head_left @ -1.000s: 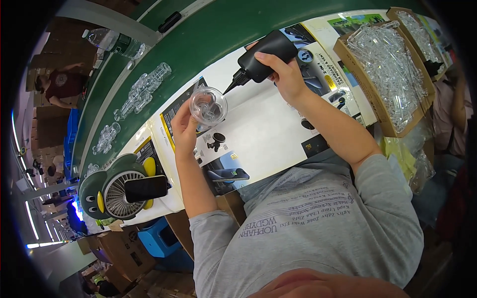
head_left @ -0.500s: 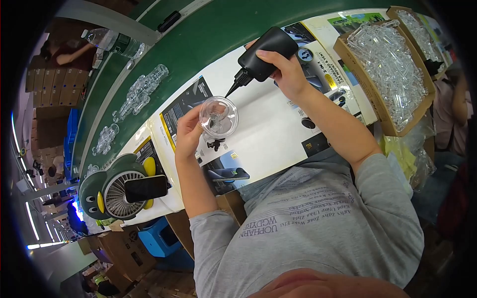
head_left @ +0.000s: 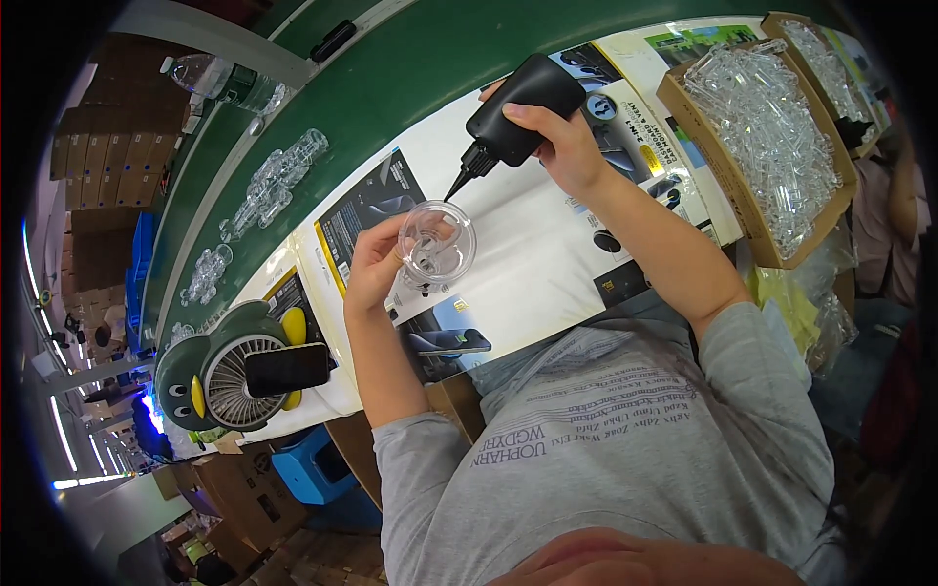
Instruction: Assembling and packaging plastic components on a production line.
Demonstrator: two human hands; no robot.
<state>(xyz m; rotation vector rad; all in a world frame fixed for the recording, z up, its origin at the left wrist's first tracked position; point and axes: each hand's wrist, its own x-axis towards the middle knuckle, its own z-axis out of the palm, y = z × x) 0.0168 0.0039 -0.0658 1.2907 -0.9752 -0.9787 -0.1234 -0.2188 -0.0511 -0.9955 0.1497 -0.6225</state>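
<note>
A round, clear plastic piece (head_left: pixel 451 256) is held in my left hand (head_left: pixel 373 266), the fingers closed on its left side and partly seen through it. My right hand (head_left: pixel 565 146) grips a black squeeze bottle (head_left: pixel 532 105), tilted down to the left. Its thin nozzle tip (head_left: pixel 455 188) meets or hovers just over the far rim of the clear piece; whether they touch I cannot tell. No liquid can be made out at the tip.
Clear plastic parts (head_left: pixel 274 186) lie in a row on the green table (head_left: pixel 440 68). To the right stands a cardboard box (head_left: pixel 743 200) heaped with clear pieces. A green fan (head_left: pixel 234 376) with a phone (head_left: pixel 286 371) before it sits at left. A water bottle (head_left: pixel 223 82) lies farther back.
The clear piece has shifted slightly right and down and turned a little in my left hand. The squeeze bottle has stayed almost in place, its nozzle slightly lower.
</note>
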